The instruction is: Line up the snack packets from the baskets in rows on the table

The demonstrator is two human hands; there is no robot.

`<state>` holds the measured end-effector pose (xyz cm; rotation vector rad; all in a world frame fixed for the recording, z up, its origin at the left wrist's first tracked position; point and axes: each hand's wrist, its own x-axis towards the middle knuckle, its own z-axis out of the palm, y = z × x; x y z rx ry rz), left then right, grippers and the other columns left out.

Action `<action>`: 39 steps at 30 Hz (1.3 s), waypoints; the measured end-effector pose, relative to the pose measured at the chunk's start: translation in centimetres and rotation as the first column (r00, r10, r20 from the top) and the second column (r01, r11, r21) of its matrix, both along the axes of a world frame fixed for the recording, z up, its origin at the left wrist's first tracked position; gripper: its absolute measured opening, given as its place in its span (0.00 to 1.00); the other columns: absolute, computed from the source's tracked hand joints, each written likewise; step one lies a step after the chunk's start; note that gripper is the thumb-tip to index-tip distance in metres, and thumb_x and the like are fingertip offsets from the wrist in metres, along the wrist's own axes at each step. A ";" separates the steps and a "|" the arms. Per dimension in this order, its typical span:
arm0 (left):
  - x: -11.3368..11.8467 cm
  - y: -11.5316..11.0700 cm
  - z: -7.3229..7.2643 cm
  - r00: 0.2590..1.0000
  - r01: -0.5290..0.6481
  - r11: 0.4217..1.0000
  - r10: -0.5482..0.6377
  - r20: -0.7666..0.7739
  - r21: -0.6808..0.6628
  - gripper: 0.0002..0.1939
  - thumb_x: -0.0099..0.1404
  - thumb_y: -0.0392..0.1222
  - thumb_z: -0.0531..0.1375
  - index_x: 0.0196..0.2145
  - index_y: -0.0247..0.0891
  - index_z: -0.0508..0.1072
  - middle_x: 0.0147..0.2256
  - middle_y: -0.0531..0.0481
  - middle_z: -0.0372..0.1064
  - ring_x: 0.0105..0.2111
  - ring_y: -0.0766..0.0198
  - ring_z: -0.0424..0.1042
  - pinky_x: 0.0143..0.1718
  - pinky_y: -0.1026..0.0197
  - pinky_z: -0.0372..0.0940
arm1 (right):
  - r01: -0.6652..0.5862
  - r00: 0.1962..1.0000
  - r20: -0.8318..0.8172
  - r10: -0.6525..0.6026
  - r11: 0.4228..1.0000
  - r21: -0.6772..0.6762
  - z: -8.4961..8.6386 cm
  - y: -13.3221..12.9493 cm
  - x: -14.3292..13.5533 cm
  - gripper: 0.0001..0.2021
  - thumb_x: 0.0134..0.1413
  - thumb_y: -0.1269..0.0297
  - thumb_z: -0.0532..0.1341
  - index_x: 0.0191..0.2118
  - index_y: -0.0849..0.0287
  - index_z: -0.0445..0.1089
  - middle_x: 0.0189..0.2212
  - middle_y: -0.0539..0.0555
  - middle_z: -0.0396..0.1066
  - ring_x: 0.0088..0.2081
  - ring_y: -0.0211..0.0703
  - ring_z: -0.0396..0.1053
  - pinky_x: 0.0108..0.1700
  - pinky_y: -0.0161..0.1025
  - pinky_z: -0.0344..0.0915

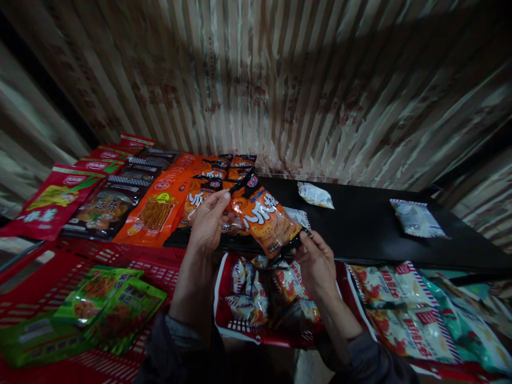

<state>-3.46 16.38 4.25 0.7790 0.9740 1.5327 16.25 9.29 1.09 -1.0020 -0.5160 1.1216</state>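
From my end I'm holding one orange snack bag [262, 216] in the air, over the front edge of the black shelf [352, 234] and the back of the middle basket [240, 333]. My left hand [210, 220] is pinching its upper left side, thumb pressing on the front, no gap. My right hand [318, 261] is gripping the black lower right corner, thumb and fingers closing on it. The bag is tilting, front facing up at me.

Matching orange-and-black bags [243, 161] are lying on the shelf just behind my left hand. Left of them, flat orange packs [158, 213], dark packs [104, 208] and red bags [60, 200] are sitting in rows. Pale packs [420, 218] are lying on the right part; one is partly hiding behind the held bag.

Below, the left basket [160, 266] is holding green bags [128, 309], the middle one white packs [250, 298]. White-and-red bags [416, 330] and a teal bag [468, 330] are lying at right. Striped sheeting [276, 90] is hanging behind.
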 end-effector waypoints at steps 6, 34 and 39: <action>2.6 -0.9 0.1 0.966 0.243 0.970 -0.241 0.093 -0.004 0.17 0.53 0.46 0.69 0.36 0.37 0.70 0.36 0.49 0.75 0.33 0.65 0.74 0.37 0.60 0.70 | 0.052 0.996 -0.072 -0.048 0.997 0.049 0.4 0.4 -1.2 0.15 0.33 0.60 0.74 0.27 0.57 0.70 0.25 0.44 0.71 0.26 0.32 0.68 0.29 0.31 0.69; 4.9 -1.3 -0.7 0.966 0.259 0.961 -0.257 -0.029 0.101 0.21 0.49 0.44 0.71 0.40 0.38 0.73 0.40 0.49 0.75 0.45 0.58 0.72 0.52 0.56 0.63 | -0.018 0.988 -0.150 0.021 1.000 0.024 0.1 2.0 -2.0 0.16 0.31 0.62 0.75 0.32 0.56 0.75 0.33 0.47 0.74 0.30 0.32 0.69 0.33 0.32 0.71; 5.2 -1.4 -0.6 0.972 0.237 0.964 -0.235 -0.034 0.120 0.23 0.50 0.46 0.71 0.42 0.38 0.72 0.42 0.47 0.76 0.46 0.57 0.73 0.52 0.55 0.64 | 0.033 0.993 -0.113 -0.030 0.999 0.023 -0.1 2.1 -2.2 0.15 0.32 0.63 0.74 0.33 0.56 0.76 0.34 0.48 0.74 0.30 0.33 0.69 0.32 0.32 0.70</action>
